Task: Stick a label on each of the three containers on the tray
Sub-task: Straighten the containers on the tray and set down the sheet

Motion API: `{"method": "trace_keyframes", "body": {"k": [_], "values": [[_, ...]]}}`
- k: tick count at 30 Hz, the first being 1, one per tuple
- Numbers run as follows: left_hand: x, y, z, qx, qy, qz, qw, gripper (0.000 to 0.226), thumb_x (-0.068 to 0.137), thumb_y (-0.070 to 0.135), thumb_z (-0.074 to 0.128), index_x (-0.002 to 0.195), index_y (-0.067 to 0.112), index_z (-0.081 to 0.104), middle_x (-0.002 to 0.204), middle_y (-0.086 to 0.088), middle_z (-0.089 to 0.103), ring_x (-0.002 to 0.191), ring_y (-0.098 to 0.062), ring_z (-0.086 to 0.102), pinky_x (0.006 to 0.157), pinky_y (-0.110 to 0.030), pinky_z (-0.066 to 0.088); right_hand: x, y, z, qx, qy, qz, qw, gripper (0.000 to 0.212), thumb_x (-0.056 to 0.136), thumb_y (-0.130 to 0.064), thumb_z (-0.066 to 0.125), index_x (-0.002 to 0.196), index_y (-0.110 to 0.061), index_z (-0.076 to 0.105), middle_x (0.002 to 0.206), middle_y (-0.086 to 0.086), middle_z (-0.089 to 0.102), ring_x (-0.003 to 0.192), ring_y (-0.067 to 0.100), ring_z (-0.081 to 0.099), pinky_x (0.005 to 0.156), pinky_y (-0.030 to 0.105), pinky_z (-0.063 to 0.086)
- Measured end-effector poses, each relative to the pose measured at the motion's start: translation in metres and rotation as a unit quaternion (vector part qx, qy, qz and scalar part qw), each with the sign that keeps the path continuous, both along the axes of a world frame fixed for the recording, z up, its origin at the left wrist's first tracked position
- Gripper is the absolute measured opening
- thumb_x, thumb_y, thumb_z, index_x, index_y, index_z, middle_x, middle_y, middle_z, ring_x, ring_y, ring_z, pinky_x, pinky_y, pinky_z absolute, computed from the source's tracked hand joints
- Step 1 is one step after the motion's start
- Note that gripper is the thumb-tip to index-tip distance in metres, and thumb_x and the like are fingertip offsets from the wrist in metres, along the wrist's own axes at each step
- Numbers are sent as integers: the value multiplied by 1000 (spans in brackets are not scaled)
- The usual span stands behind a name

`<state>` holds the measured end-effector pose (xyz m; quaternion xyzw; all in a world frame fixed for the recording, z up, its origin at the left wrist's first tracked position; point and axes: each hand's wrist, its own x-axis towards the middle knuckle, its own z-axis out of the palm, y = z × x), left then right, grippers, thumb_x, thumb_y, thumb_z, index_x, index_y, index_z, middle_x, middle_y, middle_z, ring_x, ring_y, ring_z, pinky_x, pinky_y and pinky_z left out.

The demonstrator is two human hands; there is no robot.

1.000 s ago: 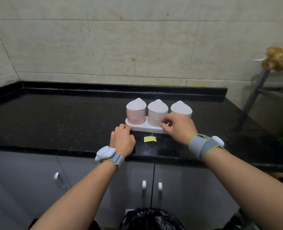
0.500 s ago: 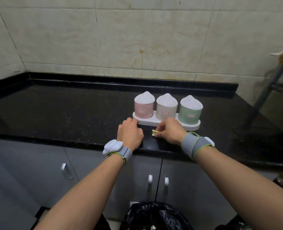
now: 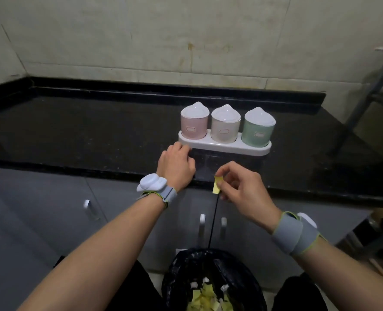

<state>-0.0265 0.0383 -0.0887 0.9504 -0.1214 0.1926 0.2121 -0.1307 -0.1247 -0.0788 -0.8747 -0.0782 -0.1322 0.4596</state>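
Note:
Three lidded containers stand in a row on a white tray (image 3: pixel 256 151) on the black counter: a pink one (image 3: pixel 194 127) on the left, a cream one (image 3: pixel 224 129) in the middle, a green one (image 3: pixel 257 132) on the right. My right hand (image 3: pixel 245 190) pinches a small yellow label (image 3: pixel 217 184) between thumb and fingers, in the air above the counter's front edge. My left hand (image 3: pixel 176 168) rests on the counter with curled fingers, its fingertips next to the tray's left end.
A black-lined bin (image 3: pixel 213 281) with yellow paper scraps stands on the floor below my hands. Grey cabinet doors (image 3: pixel 118 212) with handles sit under the black counter (image 3: pixel 85 131). A tiled wall backs it. A metal stand (image 3: pixel 370 86) rises at the right.
My right hand has lifted the yellow label off the counter and drawn it back toward me. The view has tilted down, showing the bin. My left hand has stayed by the tray.

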Motion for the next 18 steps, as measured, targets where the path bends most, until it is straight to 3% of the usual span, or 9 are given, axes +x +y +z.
{"method": "trace_keyframes", "body": {"k": [5,11,18], "values": [[-7,0,-11,6,-25,-1,1000,32,85,18,48,111,10,64,110,-13,61,99,-34,55,85,-42,39,-20,4,-64,-87,78,4,993,24,80,-5,57,84,-24,72,57,-5,66,57,7,64,65,27,53],[-5,0,-9,2,-51,14,999,31,85,20,46,109,11,65,106,-12,63,100,-33,54,84,-42,38,-21,0,-142,-207,217,23,954,25,83,-13,56,102,-20,71,99,11,74,98,33,65,85,36,50],[-3,-1,-15,0,-76,26,997,31,84,24,45,105,13,66,102,-11,64,97,-32,56,79,-41,38,-27,0,-216,-265,355,3,897,25,81,-18,57,105,-19,63,110,16,67,107,36,60,88,38,49]]}}
